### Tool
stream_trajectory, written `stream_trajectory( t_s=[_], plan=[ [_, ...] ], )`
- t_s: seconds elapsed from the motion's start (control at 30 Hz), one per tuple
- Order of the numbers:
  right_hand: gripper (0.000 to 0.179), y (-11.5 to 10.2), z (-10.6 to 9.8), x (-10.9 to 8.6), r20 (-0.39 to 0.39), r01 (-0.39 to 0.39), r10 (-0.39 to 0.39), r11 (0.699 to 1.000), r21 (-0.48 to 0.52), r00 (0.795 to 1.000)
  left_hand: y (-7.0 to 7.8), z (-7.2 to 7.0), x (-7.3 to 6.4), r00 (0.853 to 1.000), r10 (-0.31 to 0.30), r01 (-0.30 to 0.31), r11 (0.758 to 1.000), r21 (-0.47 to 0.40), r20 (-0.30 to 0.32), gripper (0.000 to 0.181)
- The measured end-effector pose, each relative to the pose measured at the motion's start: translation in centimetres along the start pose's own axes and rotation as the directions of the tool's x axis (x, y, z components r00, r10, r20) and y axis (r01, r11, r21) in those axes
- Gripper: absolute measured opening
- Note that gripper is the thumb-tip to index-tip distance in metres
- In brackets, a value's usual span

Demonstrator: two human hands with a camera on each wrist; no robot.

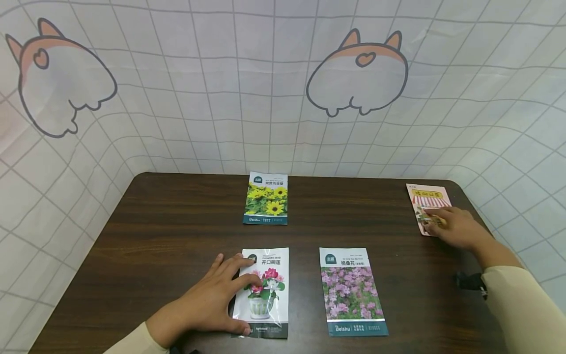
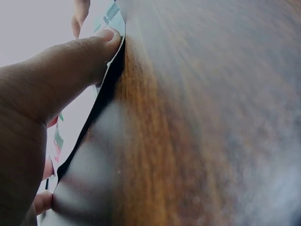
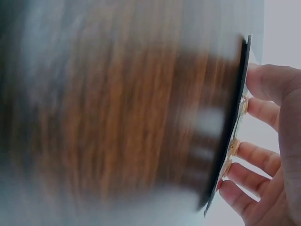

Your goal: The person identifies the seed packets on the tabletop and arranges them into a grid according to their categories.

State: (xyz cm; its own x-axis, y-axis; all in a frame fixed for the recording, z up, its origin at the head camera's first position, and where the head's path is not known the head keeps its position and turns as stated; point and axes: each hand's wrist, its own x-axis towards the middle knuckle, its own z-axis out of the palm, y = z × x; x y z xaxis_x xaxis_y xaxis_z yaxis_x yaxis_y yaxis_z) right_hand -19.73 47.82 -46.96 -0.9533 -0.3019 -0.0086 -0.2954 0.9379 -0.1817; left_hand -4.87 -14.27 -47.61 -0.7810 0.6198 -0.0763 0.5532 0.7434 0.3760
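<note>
My left hand [image 1: 210, 301] rests with spread fingers over the left side of a white seed packet [image 1: 278, 307] picturing a potted pink and white flower. Its thumb presses near the bottom corner, and fingertips touch the upper part. In the left wrist view, thumb [image 2: 91, 54] and fingertips lie against the packet's printed face. Far to the right, my right hand [image 1: 462, 228] reaches onto a pink seed packet [image 1: 428, 195] with a striped awning print, covering its lower right. The right wrist view shows several fingertips [image 3: 229, 192] and the thumb touching this packet's face.
A seed packet with yellow sunflowers [image 1: 266, 199] lies at the back middle of the dark wooden table [image 1: 177, 211]. Another with purple-pink flowers [image 1: 353, 292] is right of the left-hand packet. A white grid-patterned curtain [image 1: 212, 137] stands behind the table.
</note>
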Motion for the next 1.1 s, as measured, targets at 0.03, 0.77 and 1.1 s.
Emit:
stream_trajectory(
  t_s=[0.03, 0.77, 1.1],
  plan=[
    [0.052, -0.2, 0.0, 0.1, 0.002, 0.003, -0.003, 1.000, -0.003, 1.000, 0.0, 0.0, 0.0, 1.000, 0.001, -0.001, 1.000, 0.001, -0.002, 0.087],
    [0.056, -4.1, 0.4, 1.9, 0.043, -0.004, 0.006, 0.999, -0.035, 0.999, -0.1, 0.1, -0.1, 0.999, 0.020, -0.020, 1.000, -0.002, -0.026, 0.087],
    [0.057, -5.3, 0.4, 2.6, 0.058, -0.014, 0.016, 1.000, -0.023, 0.998, 0.1, 0.0, -0.1, 0.999, 0.019, -0.019, 1.000, -0.014, -0.029, 0.085]
  ],
)
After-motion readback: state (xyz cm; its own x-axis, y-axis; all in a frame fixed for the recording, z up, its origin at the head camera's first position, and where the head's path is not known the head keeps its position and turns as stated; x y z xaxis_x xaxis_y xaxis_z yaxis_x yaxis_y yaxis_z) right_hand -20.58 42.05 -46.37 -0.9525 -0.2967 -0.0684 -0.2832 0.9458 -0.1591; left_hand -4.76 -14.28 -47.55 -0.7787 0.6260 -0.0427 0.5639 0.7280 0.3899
